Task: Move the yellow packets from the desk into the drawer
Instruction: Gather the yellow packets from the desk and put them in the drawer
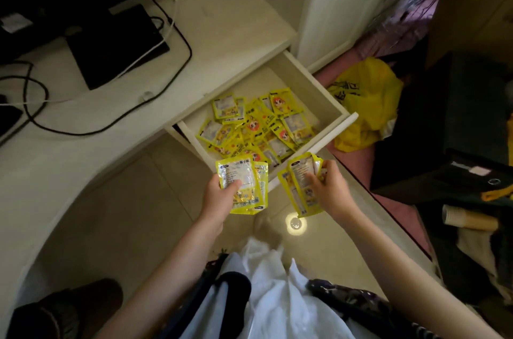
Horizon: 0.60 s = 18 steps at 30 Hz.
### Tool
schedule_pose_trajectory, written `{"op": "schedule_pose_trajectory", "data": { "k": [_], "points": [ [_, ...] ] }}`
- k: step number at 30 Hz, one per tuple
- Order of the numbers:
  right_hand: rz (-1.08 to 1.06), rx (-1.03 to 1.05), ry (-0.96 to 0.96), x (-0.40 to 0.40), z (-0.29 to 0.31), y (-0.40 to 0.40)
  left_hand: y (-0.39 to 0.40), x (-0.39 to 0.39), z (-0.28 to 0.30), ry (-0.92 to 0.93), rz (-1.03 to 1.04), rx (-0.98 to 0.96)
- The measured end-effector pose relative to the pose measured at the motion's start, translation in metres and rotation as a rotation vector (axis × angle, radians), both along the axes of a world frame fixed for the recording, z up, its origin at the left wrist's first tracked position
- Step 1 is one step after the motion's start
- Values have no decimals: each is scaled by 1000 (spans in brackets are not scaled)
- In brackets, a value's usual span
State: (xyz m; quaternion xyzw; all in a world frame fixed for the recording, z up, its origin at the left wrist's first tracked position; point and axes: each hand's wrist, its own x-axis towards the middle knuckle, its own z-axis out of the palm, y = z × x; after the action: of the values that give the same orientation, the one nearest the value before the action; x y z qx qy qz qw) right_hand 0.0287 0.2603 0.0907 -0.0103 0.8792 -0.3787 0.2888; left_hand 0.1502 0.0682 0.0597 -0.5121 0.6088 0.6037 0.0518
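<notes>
Left hand [219,194] gripping yellow packets [244,186], right hand [327,188] gripping perhaps three more [298,186], both just before the open drawer [313,88] of packets

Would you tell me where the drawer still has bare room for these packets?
The drawer is bare at its back, between the desk edge and the packet pile, and along its right wall. The front and middle are crowded.
</notes>
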Motion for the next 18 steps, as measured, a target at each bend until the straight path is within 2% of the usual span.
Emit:
{"op": "schedule_pose_trajectory", "data": {
  "k": [15, 18],
  "points": [
    [170, 25, -101, -156, -14, -70, -48, -129, -22, -122, 1, -3],
    [241, 48, -140, -187, -27, -81, -50, -149, -42, -138, 76, 28]
  ]
}}
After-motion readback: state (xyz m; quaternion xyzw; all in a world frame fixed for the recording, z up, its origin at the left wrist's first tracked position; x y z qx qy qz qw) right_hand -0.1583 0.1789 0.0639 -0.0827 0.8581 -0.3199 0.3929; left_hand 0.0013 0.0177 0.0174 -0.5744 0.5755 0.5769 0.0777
